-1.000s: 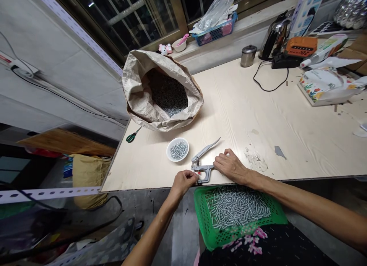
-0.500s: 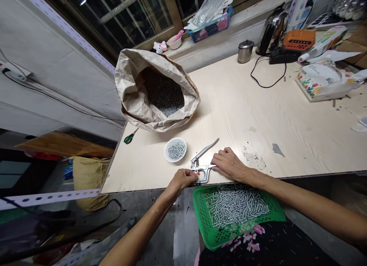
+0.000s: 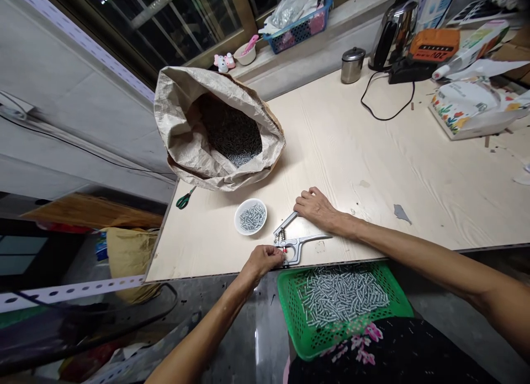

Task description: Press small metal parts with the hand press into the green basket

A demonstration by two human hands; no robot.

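One pair of green-handled scissors (image 3: 184, 198) lies at the left edge of the table (image 3: 372, 152). Just right of it, farther back, stands one open sack (image 3: 182, 124) full of small dark metal pieces. One white bowl (image 3: 250, 217) of the same pieces sits near the front.

The left hand (image 3: 263, 261) is at the near edge, its fingers bunched tight against the head of the one pair of pliers (image 3: 292, 241); what they pinch is hidden. The pliers lie flat with the handles spread wide. The right hand (image 3: 317, 207) curls over the far handle.

Below the table edge, one green basket (image 3: 290, 318) holds a heap of silver pieces.

At the far right stand one metal tin (image 3: 353, 65), one kettle (image 3: 393, 33) and one orange box (image 3: 433, 44). The box's writing starts "20"; the rest is too small to read.
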